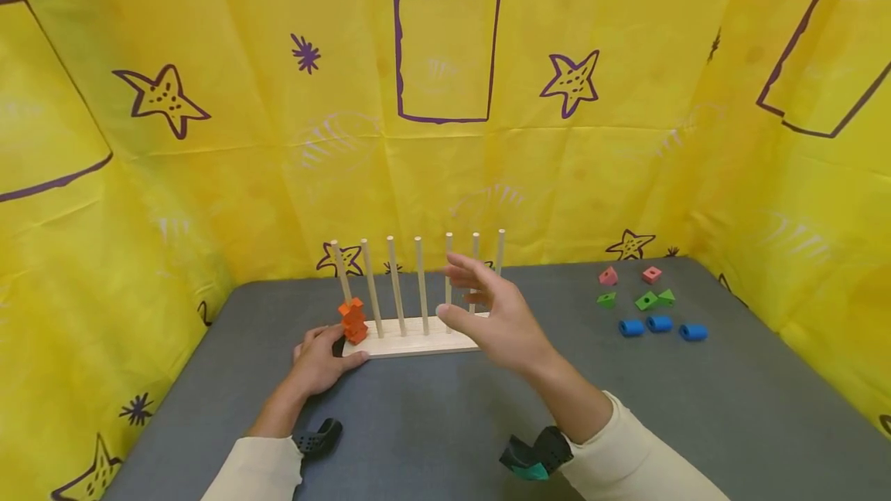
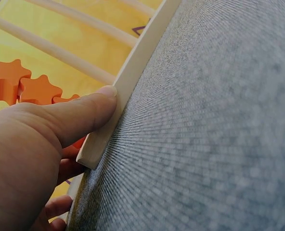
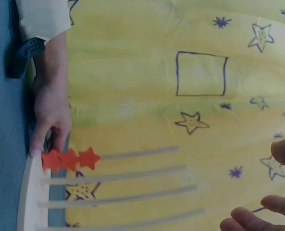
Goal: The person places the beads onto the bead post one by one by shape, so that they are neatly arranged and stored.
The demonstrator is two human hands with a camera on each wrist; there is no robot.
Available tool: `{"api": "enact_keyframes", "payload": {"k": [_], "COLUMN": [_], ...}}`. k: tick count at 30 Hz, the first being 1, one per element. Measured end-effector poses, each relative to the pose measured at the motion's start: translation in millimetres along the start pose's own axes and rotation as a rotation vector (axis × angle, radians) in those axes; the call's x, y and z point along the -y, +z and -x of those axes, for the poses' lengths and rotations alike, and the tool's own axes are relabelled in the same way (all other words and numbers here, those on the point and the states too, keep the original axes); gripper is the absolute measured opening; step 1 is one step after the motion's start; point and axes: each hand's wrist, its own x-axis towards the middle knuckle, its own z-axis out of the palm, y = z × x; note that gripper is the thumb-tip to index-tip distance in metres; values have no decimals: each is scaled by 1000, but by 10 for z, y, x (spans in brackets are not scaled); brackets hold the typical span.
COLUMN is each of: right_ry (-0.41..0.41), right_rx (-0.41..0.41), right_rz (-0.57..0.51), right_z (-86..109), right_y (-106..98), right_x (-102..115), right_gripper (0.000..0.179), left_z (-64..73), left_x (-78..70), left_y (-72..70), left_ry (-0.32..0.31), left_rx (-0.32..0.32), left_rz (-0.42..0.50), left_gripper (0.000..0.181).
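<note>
A wooden peg rack (image 1: 407,344) with a row of several upright pegs stands on the grey table. Orange star-shaped beads (image 1: 353,322) are stacked on its leftmost peg, turned at different angles. My left hand (image 1: 316,366) holds the rack's left end; in the left wrist view the thumb presses the front edge of the base (image 2: 128,72) and the other fingers are partly hidden behind it. Raised in front of the right-hand pegs, my right hand (image 1: 504,323) has its fingers loosely bent and apart, with nothing in them. Its fingertips (image 3: 246,219) show at the right wrist view's lower right.
On the table's right side lie pink beads (image 1: 651,275), green triangular beads (image 1: 646,300) and blue cylinder beads (image 1: 659,323). A yellow patterned cloth (image 1: 445,168) hangs behind and along both sides. Dark straps (image 1: 536,454) sit at the wrists.
</note>
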Motion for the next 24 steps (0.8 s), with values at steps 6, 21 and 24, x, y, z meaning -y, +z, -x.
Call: {"api": "enact_keyframes", "payload": {"k": [6,21,24], "right_ry": [-57,-183,-197], "right_rx": [-47,-227,-240], "right_rz": [63,168,184], "right_z": [146,494,531], "right_y": [-230,-1020,-1162], "right_x": [12,-256,-379], "right_gripper": [59,62,62], "left_z": [18,6,6], "left_x": [6,7,10], "left_y": [8,32,25], "left_ry": [-2,6,7], "left_rx": [-3,-10,-14], "left_rz": [-5,-1,-6], "left_gripper": [70,71,71]}}
